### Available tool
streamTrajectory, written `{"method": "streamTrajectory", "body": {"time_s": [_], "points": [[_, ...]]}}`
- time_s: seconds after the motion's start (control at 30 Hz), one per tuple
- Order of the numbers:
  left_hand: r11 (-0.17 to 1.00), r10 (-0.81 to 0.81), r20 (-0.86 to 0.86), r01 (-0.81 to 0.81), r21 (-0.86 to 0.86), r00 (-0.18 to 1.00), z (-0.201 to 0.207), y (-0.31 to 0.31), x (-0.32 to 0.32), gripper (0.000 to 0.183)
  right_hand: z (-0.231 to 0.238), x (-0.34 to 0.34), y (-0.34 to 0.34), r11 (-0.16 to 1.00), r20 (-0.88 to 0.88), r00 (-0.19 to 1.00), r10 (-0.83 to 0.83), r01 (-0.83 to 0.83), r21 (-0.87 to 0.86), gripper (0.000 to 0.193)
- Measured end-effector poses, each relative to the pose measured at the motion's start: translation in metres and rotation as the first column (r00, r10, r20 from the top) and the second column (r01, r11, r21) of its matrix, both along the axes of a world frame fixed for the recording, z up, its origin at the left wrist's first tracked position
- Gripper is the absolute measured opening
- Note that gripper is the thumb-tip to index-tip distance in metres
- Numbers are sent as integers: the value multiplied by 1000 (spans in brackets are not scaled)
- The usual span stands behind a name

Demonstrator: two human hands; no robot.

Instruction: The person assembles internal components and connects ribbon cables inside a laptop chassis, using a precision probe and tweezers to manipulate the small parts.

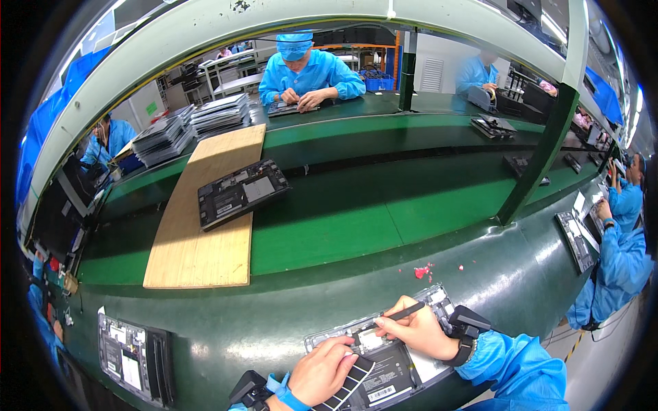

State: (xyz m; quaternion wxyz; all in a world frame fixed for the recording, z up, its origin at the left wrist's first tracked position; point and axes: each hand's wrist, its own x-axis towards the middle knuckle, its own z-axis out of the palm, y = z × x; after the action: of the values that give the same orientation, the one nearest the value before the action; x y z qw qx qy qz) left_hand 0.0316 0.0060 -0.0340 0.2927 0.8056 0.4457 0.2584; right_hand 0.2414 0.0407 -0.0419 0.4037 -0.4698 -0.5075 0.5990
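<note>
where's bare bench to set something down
The bench is bare between the leftmost devices and the left hand, and between the right hand and the device at far right. Around the opened device it's crowded: both hands, dark tool, red scraps just beyond.

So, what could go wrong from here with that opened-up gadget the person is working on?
The slim dark tool in the right hand is over the open device, so a slip might scratch its exposed parts.

Red scraps lie on the bench just beyond it; a bit could get inside.

Another open device juts past the edge of the wooden board, so a knock might tip or shift it.
</note>
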Motion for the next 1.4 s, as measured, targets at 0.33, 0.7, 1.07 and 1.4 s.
{"method": "streamTrajectory", "body": {"time_s": [0.33,0.7,1.07,1.4], "points": [[952,2,-332,100,288,943,-1,-2,13,16,1,1,0,1000,15,1000,2,-2,2,19],[986,-126,144,139,-88,982,12,-8,22,14,33,31,-33,988,-194,981,-1,31,152,15],[930,145,307,-24,-366,940,-9,-11,54,16,20,52,-48,995,-222,971,92,-82,55,15],[930,156,208,-73,-360,966,-5,-12,56,20,21,52,-43,995,-188,979,84,-92,-34,15]]}}
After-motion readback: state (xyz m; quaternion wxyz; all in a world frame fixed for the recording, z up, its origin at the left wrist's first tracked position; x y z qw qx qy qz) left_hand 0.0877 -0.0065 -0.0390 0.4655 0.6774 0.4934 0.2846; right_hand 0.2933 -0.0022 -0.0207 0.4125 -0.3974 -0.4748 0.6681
